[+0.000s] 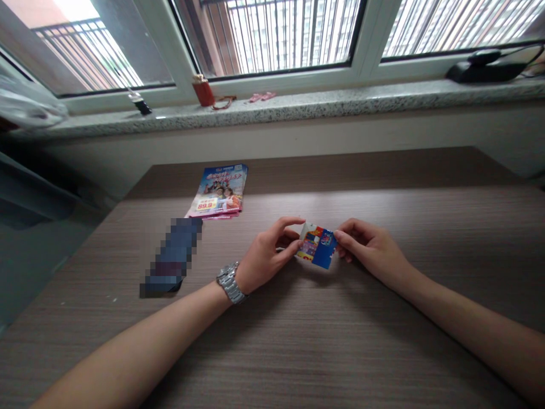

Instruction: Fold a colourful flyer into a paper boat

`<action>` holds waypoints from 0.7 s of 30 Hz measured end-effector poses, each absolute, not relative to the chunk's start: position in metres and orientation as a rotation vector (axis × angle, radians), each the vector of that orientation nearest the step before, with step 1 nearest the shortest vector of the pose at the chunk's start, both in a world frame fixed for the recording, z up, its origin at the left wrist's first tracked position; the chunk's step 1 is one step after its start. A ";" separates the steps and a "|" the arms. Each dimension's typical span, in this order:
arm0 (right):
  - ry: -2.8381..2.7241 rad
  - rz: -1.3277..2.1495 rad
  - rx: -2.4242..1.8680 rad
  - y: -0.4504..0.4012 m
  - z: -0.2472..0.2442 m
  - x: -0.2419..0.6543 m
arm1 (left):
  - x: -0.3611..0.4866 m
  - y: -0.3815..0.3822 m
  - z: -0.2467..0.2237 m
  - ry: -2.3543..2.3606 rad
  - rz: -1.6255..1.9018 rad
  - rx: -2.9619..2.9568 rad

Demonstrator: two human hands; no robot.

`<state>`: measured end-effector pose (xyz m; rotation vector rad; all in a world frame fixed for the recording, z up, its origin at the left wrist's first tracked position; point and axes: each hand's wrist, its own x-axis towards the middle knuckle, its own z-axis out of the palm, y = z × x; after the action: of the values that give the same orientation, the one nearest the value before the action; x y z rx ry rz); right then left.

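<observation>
Currently, you are holding one small folded paper (pixel 317 247) up just above one brown wood-grain table (pixel 340 352), slightly right of the middle of your view; its printed face is showing blue, yellow and red. Taking that paper as the clock's centre, your two hands are meeting it from opposite sides.

At nine o'clock, your left hand (pixel 270 250) is gripping the paper's left side, the thumb and index finger arching a little apart with both tips touching it. At three o'clock, your right hand (pixel 370 244) is pinching the right edge, thumb in front, the fingertips nearly closed together and the other fingers curling inward.

One silver wristwatch (pixel 232 282) is circling your left wrist, toward eight o'clock. One dark, pixelated rectangular object (pixel 172 258) is lying at nine o'clock. One stack of colourful leaflets (pixel 219 190) is resting at ten; you cannot count its sheets.

Beyond the table, one speckled windowsill (pixel 323 108) is bearing one small dark bottle-like item (pixel 139 103) at ten, one red container (pixel 203 92) between ten and eleven, pink bits (pixel 261 97) at eleven, and one black device (pixel 485 71) between one and two.
</observation>
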<state>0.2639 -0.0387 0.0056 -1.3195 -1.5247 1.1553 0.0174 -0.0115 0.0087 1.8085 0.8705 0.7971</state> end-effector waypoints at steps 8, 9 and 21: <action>-1.667 1.073 -1.236 -0.041 -0.001 0.268 | 0.015 -0.010 0.008 0.902 0.809 1.859; -1.689 1.065 -1.207 -0.041 -0.002 0.269 | 0.014 -0.010 0.009 0.912 0.819 1.875; -2.156 0.504 -0.951 -0.038 -0.008 0.274 | 0.012 -0.008 0.007 0.973 0.796 1.973</action>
<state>0.2742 -0.0378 -0.0076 -0.9505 -2.1555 0.5043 0.0121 -0.0081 0.0071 1.9726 0.9727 0.7964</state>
